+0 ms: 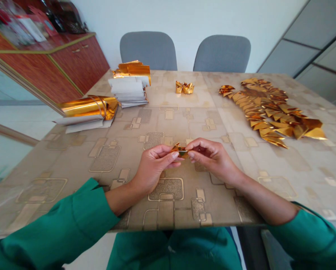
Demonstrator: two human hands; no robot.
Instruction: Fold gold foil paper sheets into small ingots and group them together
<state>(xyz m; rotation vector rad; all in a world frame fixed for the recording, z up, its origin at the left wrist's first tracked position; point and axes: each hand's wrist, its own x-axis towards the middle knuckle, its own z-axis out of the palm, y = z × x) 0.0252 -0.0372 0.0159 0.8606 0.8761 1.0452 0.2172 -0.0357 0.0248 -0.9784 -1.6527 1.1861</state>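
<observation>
A small folded piece of gold foil paper (180, 150) is pinched between my two hands, a little above the tabletop near the front middle. My left hand (156, 161) grips its left end between thumb and fingers. On the other end, my right hand (210, 155) holds it with thumb and forefinger. A small peak of foil sticks up between the fingertips; parts of the paper are hidden by my fingers. Farther back, two finished-looking gold paper ingots (185, 88) stand side by side.
Many folded gold pieces lie in an overlapping heap (269, 108) at the right. A stack of white-backed foil sheets (129, 92) stands back left, beside a rolled gold foil bundle (86, 107). Two grey chairs (148, 50) stand beyond the patterned table (123, 210).
</observation>
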